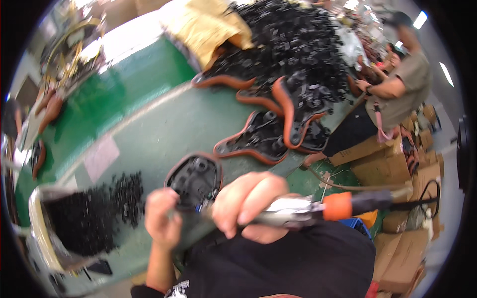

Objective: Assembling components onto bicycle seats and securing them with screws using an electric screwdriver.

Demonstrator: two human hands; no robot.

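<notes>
My right hand (253, 206) is wrapped round a power screwdriver (293, 211) with a silver body, an orange band and a black cord or hose trailing right. Its tip points left, over the near edge of a bike saddle (196, 179) lying underside up on the table, black with a thin brown rim. At that saddle's near left edge is my left hand (163, 218), its fingers curled and blurred; whatever they pinch is too small to make out. Several more saddles, black underneath with brown edges, lie farther back, among them one nearby saddle (253, 139).
Left of me a tray edged in clear wrap (42, 233) holds small black parts (84, 218), some spilled onto the green table (134, 124). A big heap of black parts (293, 39) and a yellow sack (206, 30) are at the back. A co-worker (402, 84) stands right, by cardboard boxes (382, 166).
</notes>
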